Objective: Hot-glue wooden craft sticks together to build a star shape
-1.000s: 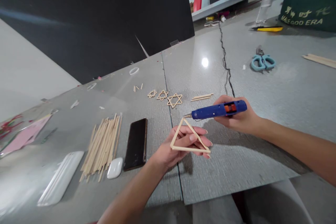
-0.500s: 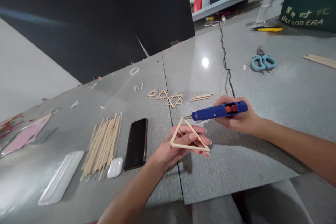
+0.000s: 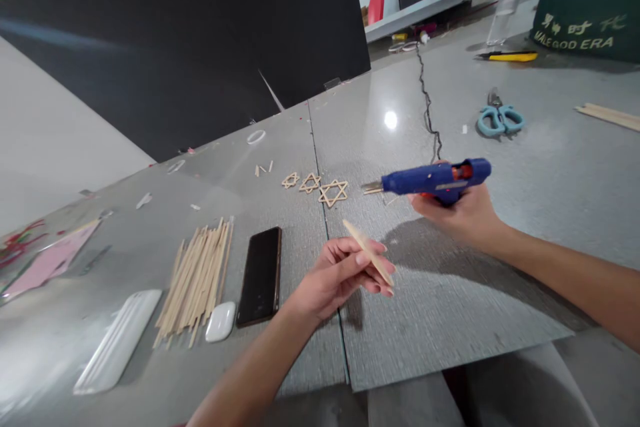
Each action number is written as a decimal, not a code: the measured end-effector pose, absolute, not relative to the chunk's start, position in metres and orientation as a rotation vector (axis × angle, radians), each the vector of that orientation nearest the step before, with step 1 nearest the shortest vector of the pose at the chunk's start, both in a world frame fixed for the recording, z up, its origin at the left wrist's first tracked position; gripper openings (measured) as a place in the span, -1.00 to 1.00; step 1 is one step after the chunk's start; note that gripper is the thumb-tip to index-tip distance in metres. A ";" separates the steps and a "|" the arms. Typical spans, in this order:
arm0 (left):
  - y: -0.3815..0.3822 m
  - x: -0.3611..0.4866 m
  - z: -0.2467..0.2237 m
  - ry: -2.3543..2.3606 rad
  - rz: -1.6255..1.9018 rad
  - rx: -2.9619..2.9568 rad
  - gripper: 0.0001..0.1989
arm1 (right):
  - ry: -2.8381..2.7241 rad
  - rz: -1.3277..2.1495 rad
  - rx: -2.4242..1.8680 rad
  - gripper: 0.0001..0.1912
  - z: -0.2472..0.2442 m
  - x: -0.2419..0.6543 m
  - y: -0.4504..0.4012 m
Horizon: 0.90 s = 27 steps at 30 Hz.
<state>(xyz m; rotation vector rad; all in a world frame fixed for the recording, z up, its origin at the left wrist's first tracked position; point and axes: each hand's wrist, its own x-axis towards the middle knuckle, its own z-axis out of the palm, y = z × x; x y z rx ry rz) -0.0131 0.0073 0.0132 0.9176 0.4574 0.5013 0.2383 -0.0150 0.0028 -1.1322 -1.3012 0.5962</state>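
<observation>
My left hand (image 3: 345,273) pinches a triangle of wooden sticks (image 3: 367,252), now turned nearly edge-on so it looks like a single thick stick. In my right hand (image 3: 465,213) is a blue hot glue gun (image 3: 425,179), its metal nozzle pointing left, above and apart from the triangle. Three small six-pointed stick stars lie beyond my left hand: a large one (image 3: 333,193), a middle one (image 3: 310,182) and a small one (image 3: 290,179). A few loose sticks (image 3: 373,191) show partly behind the nozzle.
To the left are a bundle of wooden sticks (image 3: 196,283), a phone (image 3: 260,277), a white case (image 3: 221,321) and a white long box (image 3: 118,340). Scissors (image 3: 500,120), a yellow cutter (image 3: 513,57) and a dark green bag (image 3: 590,7) are at right. A black cord (image 3: 427,100) runs back.
The glue gun has moved up and right, away from the triangle's corner. My left hand has rotated the triangle from face-on to nearly edge-on.
</observation>
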 end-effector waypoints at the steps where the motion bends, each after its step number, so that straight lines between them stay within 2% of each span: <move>1: 0.008 -0.014 0.013 0.464 0.528 0.928 -0.66 | -1.248 0.572 -1.163 -0.76 0.004 0.238 -0.013; 4: 0.009 -0.014 0.012 0.505 0.667 1.044 -0.68 | -1.096 0.560 -1.248 -0.65 0.008 0.241 -0.009; 8: 0.013 -0.012 0.015 0.609 0.952 1.402 -0.74 | -0.990 0.632 -1.265 -0.61 0.008 0.244 -0.006; 14: 0.021 -0.015 0.021 0.556 1.309 1.864 -0.95 | -0.958 0.634 -1.218 -0.58 0.004 0.244 -0.006; 17: 0.022 -0.016 0.020 0.575 1.426 2.009 -0.93 | -0.961 0.600 -1.228 -0.58 0.002 0.244 -0.007; 22: 0.024 -0.015 0.023 0.583 1.771 2.163 -0.76 | -1.115 0.519 -1.202 -0.63 0.007 0.241 -0.011; 27: 0.026 -0.019 0.024 0.564 1.927 2.250 -0.71 | -1.207 0.492 -1.128 -0.77 0.009 0.238 -0.015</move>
